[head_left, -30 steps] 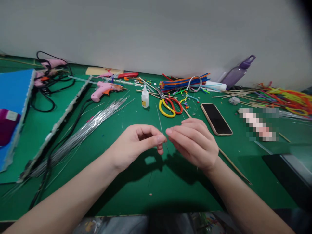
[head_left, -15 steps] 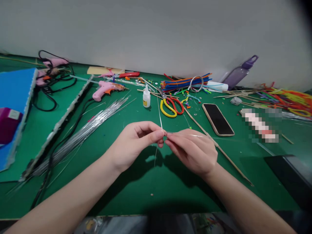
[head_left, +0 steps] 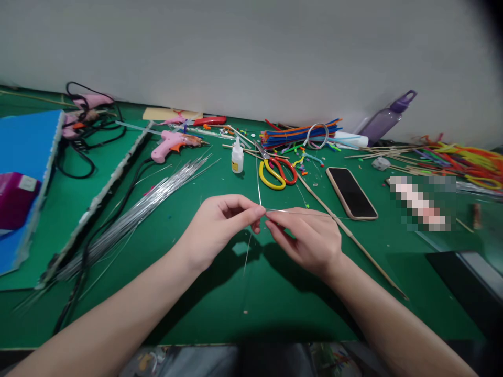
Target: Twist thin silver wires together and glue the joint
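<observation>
My left hand and my right hand meet fingertip to fingertip above the green table. Both pinch thin silver wires. One wire runs up toward the scissors and down below my left fingers. Another thin wire stretches sideways to the right from my right fingertips. Both hands are closed in a pinch where the wires cross.
A bundle of silver wires lies at left beside a pink glue gun. A small glue bottle, yellow-red scissors, a phone, a long wooden stick, pipe cleaners and a purple bottle lie beyond.
My right hand turned and now draws a wire out sideways to the right. The upright wire's lower end now hangs below my left fingers. Both hands shifted slightly.
</observation>
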Demonstrator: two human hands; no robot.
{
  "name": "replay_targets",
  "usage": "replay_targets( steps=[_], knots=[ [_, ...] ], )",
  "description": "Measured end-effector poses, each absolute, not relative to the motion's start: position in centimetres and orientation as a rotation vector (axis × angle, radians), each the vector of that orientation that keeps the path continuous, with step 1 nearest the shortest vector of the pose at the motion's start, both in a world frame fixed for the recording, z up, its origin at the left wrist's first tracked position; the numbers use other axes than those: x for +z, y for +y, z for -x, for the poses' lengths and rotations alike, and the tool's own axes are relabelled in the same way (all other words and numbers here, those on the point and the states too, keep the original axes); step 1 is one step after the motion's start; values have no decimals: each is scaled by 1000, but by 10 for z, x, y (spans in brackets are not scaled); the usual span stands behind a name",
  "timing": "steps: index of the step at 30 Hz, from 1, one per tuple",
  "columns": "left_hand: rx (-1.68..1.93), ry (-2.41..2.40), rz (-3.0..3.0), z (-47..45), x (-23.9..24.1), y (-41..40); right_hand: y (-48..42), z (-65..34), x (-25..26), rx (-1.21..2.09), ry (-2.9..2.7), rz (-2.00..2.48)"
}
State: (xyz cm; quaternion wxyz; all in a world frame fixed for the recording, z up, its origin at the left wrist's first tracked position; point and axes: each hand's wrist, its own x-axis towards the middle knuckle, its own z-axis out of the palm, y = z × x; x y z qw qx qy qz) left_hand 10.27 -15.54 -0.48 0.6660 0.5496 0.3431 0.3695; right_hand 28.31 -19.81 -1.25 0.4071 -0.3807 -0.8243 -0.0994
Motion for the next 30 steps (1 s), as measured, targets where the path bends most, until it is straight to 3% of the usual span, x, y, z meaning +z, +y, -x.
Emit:
replay_targets(
  steps=[10,24,30],
  knots=[
    [828,776,-1196,-103,-3,-157,-202,-282,-12,-231,-1859,1151],
    [722,663,-1213,-102,-2,-157,-197,-287,-14,-244,-2000,1132],
    [743,707,-1280,-102,0,-156,-198,-286,-12,-85,-1913,1169]
  ],
)
